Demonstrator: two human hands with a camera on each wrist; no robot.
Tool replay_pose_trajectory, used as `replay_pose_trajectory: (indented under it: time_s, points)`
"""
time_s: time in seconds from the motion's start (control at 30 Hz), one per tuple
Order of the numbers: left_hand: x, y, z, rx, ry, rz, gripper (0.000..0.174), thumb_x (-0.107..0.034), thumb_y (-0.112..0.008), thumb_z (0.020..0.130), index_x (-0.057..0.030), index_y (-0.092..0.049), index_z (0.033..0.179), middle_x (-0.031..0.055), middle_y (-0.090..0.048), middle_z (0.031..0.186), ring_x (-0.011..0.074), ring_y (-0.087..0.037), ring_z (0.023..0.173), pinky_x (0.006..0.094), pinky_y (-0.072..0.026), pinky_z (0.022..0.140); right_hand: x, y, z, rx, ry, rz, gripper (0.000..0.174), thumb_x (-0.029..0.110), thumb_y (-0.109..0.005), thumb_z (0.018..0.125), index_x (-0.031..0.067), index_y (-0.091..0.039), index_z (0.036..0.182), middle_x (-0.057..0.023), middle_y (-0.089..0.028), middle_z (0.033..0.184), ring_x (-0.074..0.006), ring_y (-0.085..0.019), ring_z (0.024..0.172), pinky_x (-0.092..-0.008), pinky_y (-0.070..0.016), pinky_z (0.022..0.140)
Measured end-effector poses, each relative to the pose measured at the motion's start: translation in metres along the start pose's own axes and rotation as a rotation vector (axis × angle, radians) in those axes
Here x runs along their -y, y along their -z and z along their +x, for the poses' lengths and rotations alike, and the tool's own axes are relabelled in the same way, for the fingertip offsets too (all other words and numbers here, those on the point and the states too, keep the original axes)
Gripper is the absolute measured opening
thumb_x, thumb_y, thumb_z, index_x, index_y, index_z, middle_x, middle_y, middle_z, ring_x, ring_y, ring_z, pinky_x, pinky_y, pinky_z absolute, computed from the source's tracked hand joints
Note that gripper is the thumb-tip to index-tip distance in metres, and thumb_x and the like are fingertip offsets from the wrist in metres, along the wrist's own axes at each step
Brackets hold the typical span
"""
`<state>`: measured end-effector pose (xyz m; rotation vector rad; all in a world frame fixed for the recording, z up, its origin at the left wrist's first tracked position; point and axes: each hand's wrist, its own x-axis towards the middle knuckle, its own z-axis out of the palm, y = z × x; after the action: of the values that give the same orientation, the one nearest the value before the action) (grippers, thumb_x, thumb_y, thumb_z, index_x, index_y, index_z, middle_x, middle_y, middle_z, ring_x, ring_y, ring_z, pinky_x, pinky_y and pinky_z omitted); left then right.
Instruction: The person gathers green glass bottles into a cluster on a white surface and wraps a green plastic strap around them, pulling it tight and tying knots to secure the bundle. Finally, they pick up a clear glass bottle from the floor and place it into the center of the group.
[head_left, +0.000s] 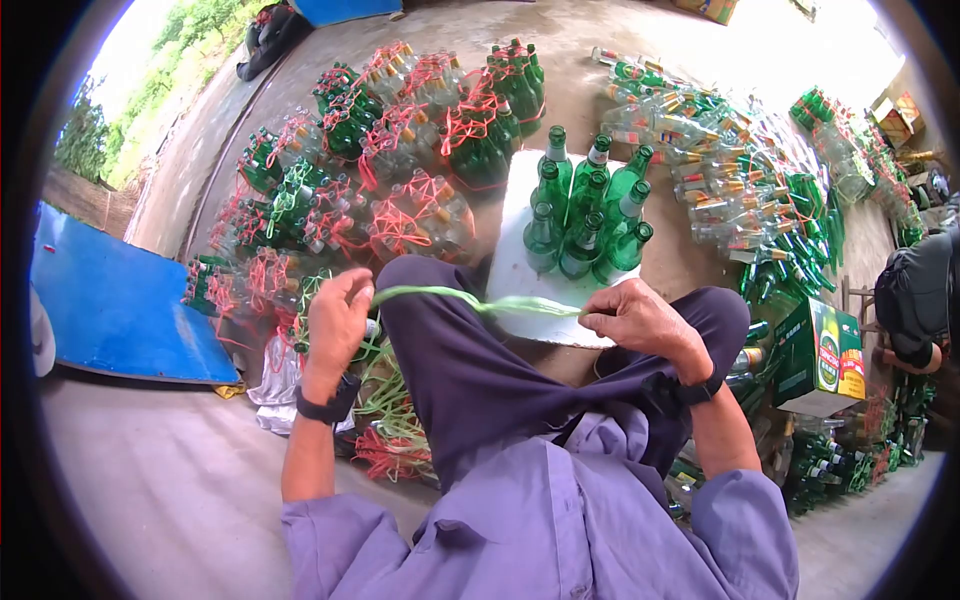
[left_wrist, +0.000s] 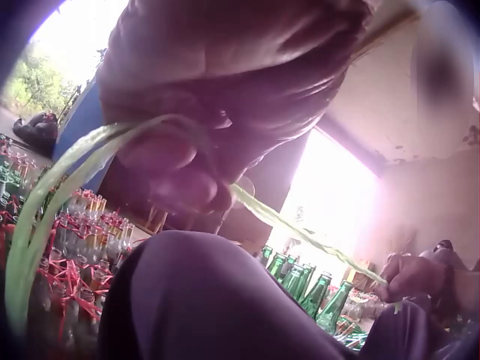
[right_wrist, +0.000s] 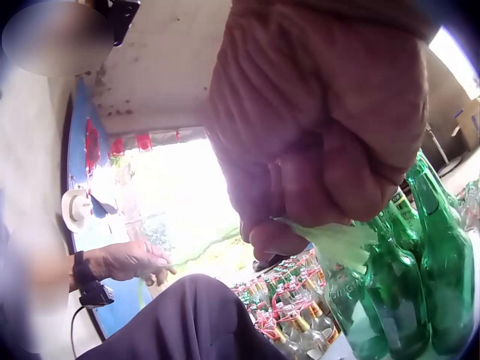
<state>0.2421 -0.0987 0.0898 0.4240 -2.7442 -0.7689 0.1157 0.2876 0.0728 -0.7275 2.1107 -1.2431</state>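
While the left hand (head_left: 338,325) pinches the green twine (head_left: 535,304), which spans rightward from it, probably light, soft and slippery, best held near its ends, the right hand (head_left: 640,318) pinches it too, green bottles (head_left: 591,197) just beyond.

Room: air above lap (head_left: 480,370) | Crossing: green strand (head_left: 540,303) | Ahead, blocking: upright green bottles (head_left: 582,247) on white board (head_left: 514,205)

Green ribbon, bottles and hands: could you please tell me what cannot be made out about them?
Green ribbon: tail cut off at the left wrist view's edge.
Right hand: curled fingers hide its grip, right wrist view.
Green bottles: label print too small, head view.
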Motion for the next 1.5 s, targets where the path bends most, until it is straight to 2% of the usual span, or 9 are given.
replay_pose_trajectory:
  time_s: [0.07, 0.17, 0.23, 0.37, 0.47, 0.6, 0.77, 1.1, 1.5]
  points:
    - [-0.047, 0.006, -0.007, -0.167, -0.404, 0.111, 0.028, -0.012, -0.066, 0.091, 0.0004, -0.065, 0.116, 0.0167, -0.065, 0.116, 0.0314, -0.059, 0.115, 0.0409, -0.0457, 0.099, 0.014, -0.002, -0.003, 0.009, 0.03, -0.019, 0.018, 0.014, -0.065, 0.085, -0.0037, -0.068, 0.087, -0.0128, -0.056, 0.062, -0.0159, -0.05, 0.055, -0.034, -0.0446, 0.056]
    - [-0.109, -0.003, -0.015, 0.018, -0.661, -0.059, 0.055, -0.034, -0.074, 0.087, -0.0008, -0.059, 0.128, 0.0171, -0.061, 0.128, 0.0371, -0.052, 0.125, 0.0467, -0.0394, 0.108, 0.029, -0.016, 0.0, 0.034, 0.121, -0.062, 0.015, 0.012, -0.066, 0.085, -0.002, -0.068, 0.083, -0.0139, -0.058, 0.064, -0.0218, -0.055, 0.054, -0.0364, -0.0461, 0.056]
    - [-0.13, -0.028, -0.023, 0.158, -0.71, -0.208, 0.067, -0.035, -0.076, 0.084, -0.0003, -0.053, 0.136, 0.0194, -0.06, 0.127, 0.0386, -0.053, 0.122, 0.0469, -0.0399, 0.106, 0.043, -0.021, 0.0, 0.076, 0.316, -0.139, 0.017, 0.011, -0.069, 0.088, -0.0034, -0.071, 0.097, -0.0148, -0.067, 0.075, -0.0187, -0.062, 0.063, -0.0324, -0.0492, 0.062]
    - [-0.139, -0.068, -0.036, 0.431, -0.417, -0.586, 0.033, -0.014, -0.069, 0.09, 0.0003, -0.06, 0.119, 0.0197, -0.065, 0.085, 0.035, -0.066, 0.076, 0.0406, -0.0509, 0.068, 0.049, -0.017, -0.004, -0.009, 0.471, -0.305, 0.012, 0.009, -0.067, 0.09, -0.0018, -0.071, 0.095, -0.0141, -0.066, 0.074, -0.0223, -0.061, 0.063, -0.0339, -0.0485, 0.061]
    - [-0.128, -0.066, -0.03, 0.394, -0.458, -0.595, 0.015, -0.013, -0.066, 0.093, 0.0005, -0.065, 0.099, 0.0162, -0.059, 0.066, 0.0286, -0.061, 0.056, 0.0365, -0.0476, 0.055, 0.049, -0.005, -0.015, -0.048, 0.289, -0.157, 0.011, 0.008, -0.068, 0.09, -0.0024, -0.071, 0.089, -0.0132, -0.066, 0.073, -0.0218, -0.06, 0.062, -0.0328, -0.0476, 0.06]
    - [-0.112, -0.043, -0.017, 0.517, -0.301, -0.513, 0.018, -0.015, -0.067, 0.096, 0.002, -0.068, 0.09, 0.0037, -0.062, 0.066, 0.0066, -0.053, 0.061, 0.0256, -0.0434, 0.056, 0.046, 0.007, -0.021, -0.162, 0.265, -0.16, 0.011, 0.008, -0.067, 0.088, -0.0017, -0.069, 0.084, -0.0153, -0.062, 0.07, -0.0279, -0.06, 0.062, -0.0357, -0.0476, 0.059]
    - [-0.093, -0.022, -0.002, 0.445, -0.319, -0.511, 0.019, -0.013, -0.066, 0.095, 0.0035, -0.068, 0.086, 0.0042, -0.062, 0.067, 0.0072, -0.054, 0.063, 0.0253, -0.0443, 0.059, 0.042, 0.03, -0.021, -0.32, 0.285, -0.265, 0.013, 0.012, -0.068, 0.086, -0.0002, -0.069, 0.083, -0.0185, -0.061, 0.07, -0.0352, -0.062, 0.065, -0.0396, -0.0494, 0.06]
    - [-0.033, 0.003, 0.035, 0.21, -0.19, -0.393, 0.027, -0.02, -0.064, 0.097, 0.0012, -0.064, 0.08, -0.0009, -0.056, 0.067, 0.0074, -0.047, 0.066, 0.0252, -0.0395, 0.062, 0.041, 0.087, -0.006, -0.431, 0.136, -0.356, 0.018, 0.014, -0.067, 0.086, -0.0028, -0.068, 0.083, -0.0167, -0.052, 0.061, -0.0191, -0.052, 0.055, -0.0367, -0.0452, 0.058]
    - [0.026, -0.009, 0.112, 0.091, -0.099, -0.28, 0.021, -0.018, -0.06, 0.097, -0.0007, -0.066, 0.087, -0.0003, -0.058, 0.072, 0.0082, -0.05, 0.068, 0.0266, -0.0428, 0.064, -0.047, 0.195, -0.007, -0.807, -0.03, -0.418, 0.023, 0.022, -0.064, 0.088, 0.0031, -0.076, 0.086, -0.0112, -0.069, 0.071, -0.0186, -0.064, 0.065, -0.0336, -0.0498, 0.065]
